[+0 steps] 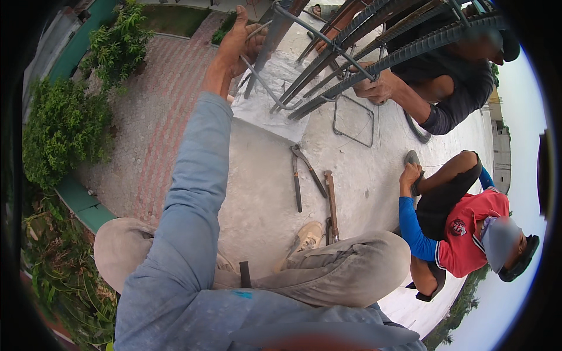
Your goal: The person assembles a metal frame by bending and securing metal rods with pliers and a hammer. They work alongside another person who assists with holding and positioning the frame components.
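Pincers (297, 182) and a rusty bar (332, 205) lie on concrete (257, 181).

Leafy bushes (65, 131) stand beside grey and reddish paving (137, 114) and a low green wall (85, 206), while a person (471, 225) in a red shirt crouches on the pale slab (260, 169).

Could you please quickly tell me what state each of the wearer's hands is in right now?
Left hand: closed, apparently holding a thin steel rod.
Right hand: not in view, so its state cannot be told.
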Motion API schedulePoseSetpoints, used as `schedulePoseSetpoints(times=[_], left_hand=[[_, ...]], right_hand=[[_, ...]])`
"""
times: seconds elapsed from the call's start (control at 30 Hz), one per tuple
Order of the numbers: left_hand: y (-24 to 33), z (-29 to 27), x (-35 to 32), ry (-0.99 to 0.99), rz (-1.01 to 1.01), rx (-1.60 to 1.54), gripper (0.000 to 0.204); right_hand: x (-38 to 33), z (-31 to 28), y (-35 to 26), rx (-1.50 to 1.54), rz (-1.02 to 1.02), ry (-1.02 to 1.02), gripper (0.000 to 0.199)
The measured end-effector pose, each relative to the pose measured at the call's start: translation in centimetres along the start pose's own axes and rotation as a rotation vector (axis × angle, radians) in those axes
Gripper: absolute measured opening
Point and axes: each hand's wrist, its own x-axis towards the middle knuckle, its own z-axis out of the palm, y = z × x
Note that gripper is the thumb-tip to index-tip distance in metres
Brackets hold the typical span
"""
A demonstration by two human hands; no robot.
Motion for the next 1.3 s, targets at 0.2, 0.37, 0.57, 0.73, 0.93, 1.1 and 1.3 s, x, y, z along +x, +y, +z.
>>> schedulePoseSetpoints(times=[0.2, 0.37, 0.57, 0.73, 0.93, 1.1, 1.3], left_hand=[[0.2, -0.6, 0.3, -0.080, 0.047, -0.033, 0.072], [0.6, -0.7, 0.0, -0.127, -0.053, -0.066, 0.066], [0.2, -1.4, 0.1, -0.177, -0.053, -0.041, 0.049], [0.0, -1.6, -0.2, -0.080, -0.035, -0.032, 0.050], [-0.2, -1.0, -0.7, -0.042, -0.039, -0.016, 0.047], [-0.4, -0.8, -0.4, -0.053, 0.021, 0.012, 0.052], [-0.4, 0.1, -0.5, 0.020, 0.037, 0.082, 0.087]], right_hand=[[-6.0, 9.1, 3.3, 0.053, 0.033, -0.141, 0.019], [-13.0, 16.0, 7.8, 0.056, 0.124, -0.315, 0.018], [-14.4, 15.5, 10.3, 0.044, 0.165, -0.314, 0.017], [-14.8, 17.3, 10.0, 0.058, 0.163, -0.314, 0.017], [-12.0, 21.4, 8.4, 0.113, 0.114, -0.310, 0.016], [-6.9, 23.4, 4.8, 0.153, 0.060, -0.191, 0.014], [-1.2, 22.8, -11.4, 0.581, -0.648, -0.338, 0.020]])
